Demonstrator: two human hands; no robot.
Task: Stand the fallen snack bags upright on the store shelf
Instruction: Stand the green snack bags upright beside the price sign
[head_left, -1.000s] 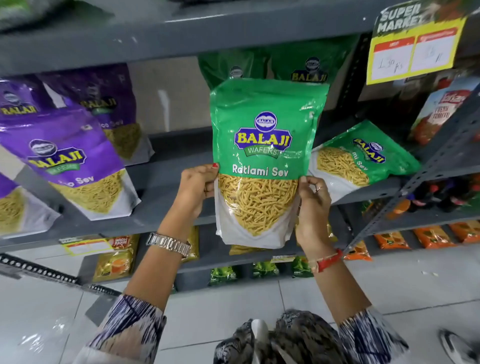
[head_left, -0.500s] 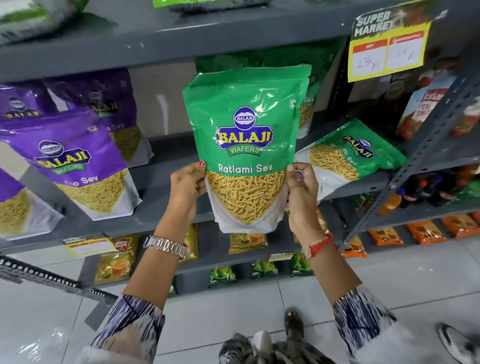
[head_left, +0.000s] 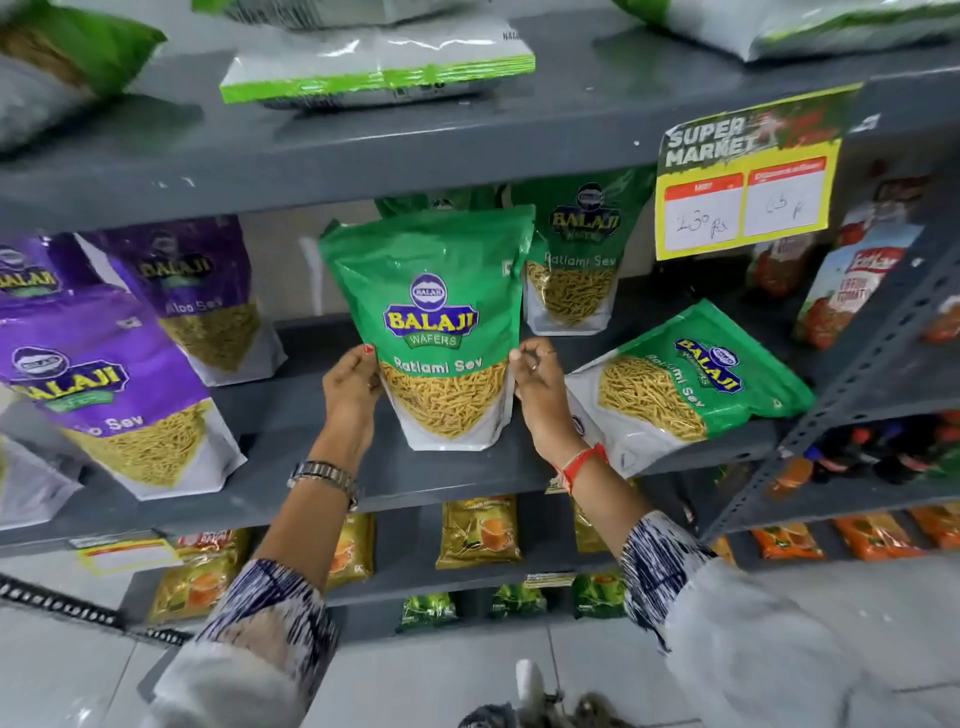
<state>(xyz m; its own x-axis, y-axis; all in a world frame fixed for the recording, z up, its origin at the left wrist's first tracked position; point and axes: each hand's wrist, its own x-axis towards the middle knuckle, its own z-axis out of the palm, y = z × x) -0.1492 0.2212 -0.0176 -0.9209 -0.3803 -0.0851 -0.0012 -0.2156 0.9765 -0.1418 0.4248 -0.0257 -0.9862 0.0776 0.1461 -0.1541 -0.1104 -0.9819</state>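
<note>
A green Ratlami Sev bag (head_left: 434, 322) stands upright on the grey middle shelf (head_left: 457, 478), its white base on the shelf board. My left hand (head_left: 353, 387) grips its left edge and my right hand (head_left: 537, 387) grips its right edge. To the right, a second green bag (head_left: 680, 384) lies tilted on its side near the shelf's front edge. Behind the held bag, another green bag (head_left: 576, 260) stands upright at the back.
Purple Aloo Sev bags (head_left: 114, 384) lean on the left of the same shelf. Flat bags (head_left: 379, 67) lie on the shelf above. A yellow price sign (head_left: 743, 182) hangs at upper right. A slotted upright post (head_left: 852, 384) borders the right side. Small packets (head_left: 478, 530) fill lower shelves.
Both hands have carried the green bag up and inward from in front of the shelf onto the shelf board, where its base now rests.
</note>
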